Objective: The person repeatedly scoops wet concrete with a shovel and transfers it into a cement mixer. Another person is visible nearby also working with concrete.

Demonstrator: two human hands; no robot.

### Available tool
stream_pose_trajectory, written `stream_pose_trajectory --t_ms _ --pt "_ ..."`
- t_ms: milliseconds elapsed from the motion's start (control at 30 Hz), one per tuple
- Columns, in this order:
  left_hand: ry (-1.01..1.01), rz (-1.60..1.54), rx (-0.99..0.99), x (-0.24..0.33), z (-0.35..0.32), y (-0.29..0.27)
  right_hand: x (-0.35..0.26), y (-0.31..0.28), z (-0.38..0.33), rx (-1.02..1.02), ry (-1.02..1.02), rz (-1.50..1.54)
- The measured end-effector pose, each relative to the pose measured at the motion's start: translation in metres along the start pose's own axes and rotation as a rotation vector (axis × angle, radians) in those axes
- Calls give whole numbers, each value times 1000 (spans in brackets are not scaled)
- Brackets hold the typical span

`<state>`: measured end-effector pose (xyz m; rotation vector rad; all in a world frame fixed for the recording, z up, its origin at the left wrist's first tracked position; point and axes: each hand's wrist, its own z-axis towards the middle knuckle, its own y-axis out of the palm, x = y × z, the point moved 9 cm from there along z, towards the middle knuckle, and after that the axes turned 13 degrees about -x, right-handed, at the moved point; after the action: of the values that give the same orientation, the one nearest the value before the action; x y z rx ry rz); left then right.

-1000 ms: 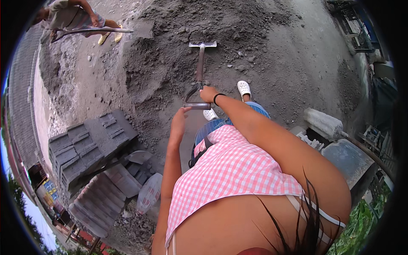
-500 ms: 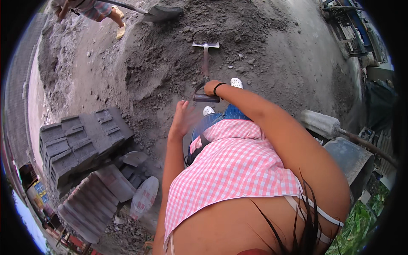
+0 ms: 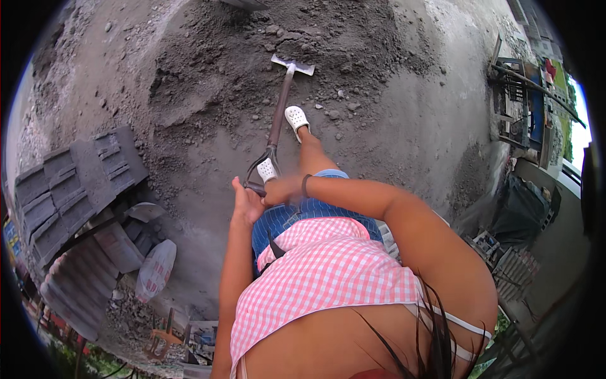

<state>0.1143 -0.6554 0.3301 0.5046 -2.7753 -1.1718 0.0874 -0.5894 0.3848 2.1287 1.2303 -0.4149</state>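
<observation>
shovel [image 3: 278,115]: slanted, blade [image 3: 292,64] by soil heap [image 3: 360,39]'s near edge | left hand [image 3: 249,203]: fingers extended, palm at D-grip [image 3: 254,188] | right hand [image 3: 282,190]: blurred beside grip, closure cannot be told

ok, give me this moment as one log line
shovel: slanted, blade at soil | right grip: blurred, at handle | left grip: open, by handle end | grey blocks: left

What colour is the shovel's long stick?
The shovel's shaft is dark reddish-brown, showing best in the head view.
</observation>
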Motion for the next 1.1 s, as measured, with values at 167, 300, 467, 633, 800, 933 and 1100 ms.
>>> stream_pose_trajectory --t_ms 167,300,467,633,800,933,1100 --pt "55 -154 585 -17 15 -35 73 -53 54 -268 -216 334" --pt "89 -196 781 -43 -1 -156 147 -167 63 54 -105 807" --pt "20 -93 966 -42 18 -252 305 -296 131 408 66 1012" --pt "258 10 1104 -66 0 -232 334 -390 183 692 111 1113" --pt "598 -360 1296 -54 1 -97 323 -406 230 796 -155 1508" --pt "620 -361 1391 -42 1 -91 328 -400 247 687 -279 1613" --pt "683 -293 1357 -42 -72 -180 283 -328 242 624 -361 1732"
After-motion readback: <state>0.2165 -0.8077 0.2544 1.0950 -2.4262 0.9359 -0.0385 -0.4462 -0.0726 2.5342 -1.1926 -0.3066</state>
